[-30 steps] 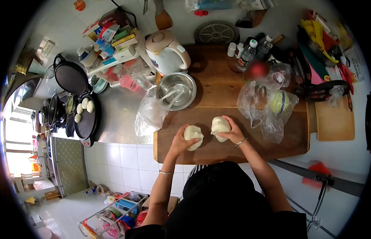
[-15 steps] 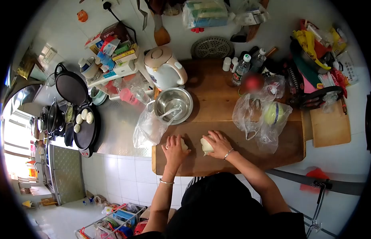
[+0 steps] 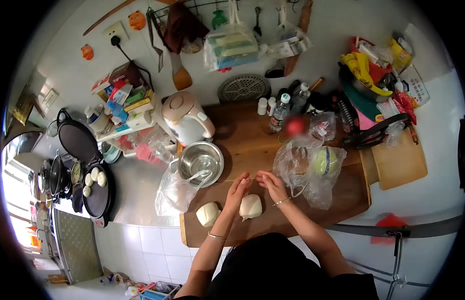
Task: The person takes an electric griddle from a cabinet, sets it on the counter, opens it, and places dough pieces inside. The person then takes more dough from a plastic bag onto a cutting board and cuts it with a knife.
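Observation:
Two pale pieces of dough rest on the brown wooden table: the left dough piece and the right dough piece. Beyond them, my left hand and my right hand face each other with a small gap between. Both have their fingers extended and slightly curved, and nothing shows in either one. A steel bowl with a pale utensil in it stands to the left of my hands. Clear plastic bags around a green cabbage lie to the right of them.
An electric kettle stands behind the bowl, and a plastic bag hangs by its left side. At far left, an open electric griddle holds several pale dough rounds. Bottles line the table's back; a cutting board is at right.
My hands have lifted off the two dough pieces and come close together beyond them, leaving the dough on the table. The camera view has shifted, so the back wall shows more.

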Available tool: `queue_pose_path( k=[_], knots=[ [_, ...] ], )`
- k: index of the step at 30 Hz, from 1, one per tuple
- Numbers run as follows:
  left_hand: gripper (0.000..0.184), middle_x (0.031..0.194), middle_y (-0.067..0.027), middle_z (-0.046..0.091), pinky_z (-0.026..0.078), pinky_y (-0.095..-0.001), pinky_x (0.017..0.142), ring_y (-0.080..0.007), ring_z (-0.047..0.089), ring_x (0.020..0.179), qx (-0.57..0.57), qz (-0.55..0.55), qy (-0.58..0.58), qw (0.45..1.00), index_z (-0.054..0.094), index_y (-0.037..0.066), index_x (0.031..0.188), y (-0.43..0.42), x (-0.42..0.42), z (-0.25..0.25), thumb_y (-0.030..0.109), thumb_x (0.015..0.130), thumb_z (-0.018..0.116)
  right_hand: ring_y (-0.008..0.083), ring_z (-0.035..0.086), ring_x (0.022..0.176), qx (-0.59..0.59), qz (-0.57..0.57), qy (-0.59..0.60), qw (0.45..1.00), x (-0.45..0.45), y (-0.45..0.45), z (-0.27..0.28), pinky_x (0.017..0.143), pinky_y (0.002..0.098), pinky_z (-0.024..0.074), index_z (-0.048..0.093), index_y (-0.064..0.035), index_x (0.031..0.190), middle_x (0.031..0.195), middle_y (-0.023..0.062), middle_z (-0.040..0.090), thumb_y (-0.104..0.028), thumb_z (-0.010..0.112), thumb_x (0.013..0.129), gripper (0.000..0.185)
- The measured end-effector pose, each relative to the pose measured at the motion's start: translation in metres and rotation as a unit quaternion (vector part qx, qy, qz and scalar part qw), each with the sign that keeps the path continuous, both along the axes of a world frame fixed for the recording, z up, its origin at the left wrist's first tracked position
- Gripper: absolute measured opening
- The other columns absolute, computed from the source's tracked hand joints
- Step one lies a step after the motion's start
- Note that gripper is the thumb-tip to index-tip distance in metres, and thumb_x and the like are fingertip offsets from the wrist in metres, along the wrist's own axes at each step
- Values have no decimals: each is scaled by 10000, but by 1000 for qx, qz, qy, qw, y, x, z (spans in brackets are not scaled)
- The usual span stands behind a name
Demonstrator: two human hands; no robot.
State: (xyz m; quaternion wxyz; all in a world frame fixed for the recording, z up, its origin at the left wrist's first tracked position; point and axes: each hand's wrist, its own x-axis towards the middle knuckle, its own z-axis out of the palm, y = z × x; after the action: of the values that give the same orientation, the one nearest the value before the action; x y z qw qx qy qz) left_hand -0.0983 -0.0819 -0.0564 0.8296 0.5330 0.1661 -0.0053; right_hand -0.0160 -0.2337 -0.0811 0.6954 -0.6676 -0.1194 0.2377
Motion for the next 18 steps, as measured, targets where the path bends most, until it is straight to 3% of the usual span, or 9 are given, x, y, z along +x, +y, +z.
queue_pose_path(
  k=[3, 7, 11, 18],
  knots=[
    [620, 1383, -107, 384, 320, -368, 1035, -217, 382, 1267, -80, -24, -10, 996, 318, 14, 1369, -13, 21, 8, 416, 927, 484, 158, 605, 918, 77, -85, 41, 993, 8, -9, 14, 789, 274, 512, 574, 13, 1081, 991, 78, 613, -149, 490, 945, 228],
    [576, 1331, -94, 431, 356, -369, 1007, -219, 413, 1240, -153, -65, -41, 985, 372, 22, 1332, -37, 59, 22, 407, 922, 497, 142, 615, 803, 102, -171, 3, 980, 32, -32, 33, 756, 270, 519, 575, 7, 1038, 905, 69, 627, -129, 539, 918, 184],
    [515, 1339, -89, 432, 389, -347, 966, -190, 465, 1177, -212, -68, -60, 973, 378, 21, 1330, -64, 107, 48, 345, 943, 477, 95, 569, 667, 77, -203, -61, 974, 69, -62, 85, 642, 242, 506, 588, -1, 1012, 757, 15, 581, -134, 551, 909, 172],
    [472, 1310, -72, 471, 390, -370, 986, -203, 465, 1185, -252, -43, -152, 955, 418, 47, 1305, -129, 211, 83, 323, 931, 502, 68, 525, 614, 148, -176, -84, 970, 177, -112, 140, 595, 240, 501, 584, -23, 934, 692, -1, 543, -116, 551, 904, 104]
  ],
)
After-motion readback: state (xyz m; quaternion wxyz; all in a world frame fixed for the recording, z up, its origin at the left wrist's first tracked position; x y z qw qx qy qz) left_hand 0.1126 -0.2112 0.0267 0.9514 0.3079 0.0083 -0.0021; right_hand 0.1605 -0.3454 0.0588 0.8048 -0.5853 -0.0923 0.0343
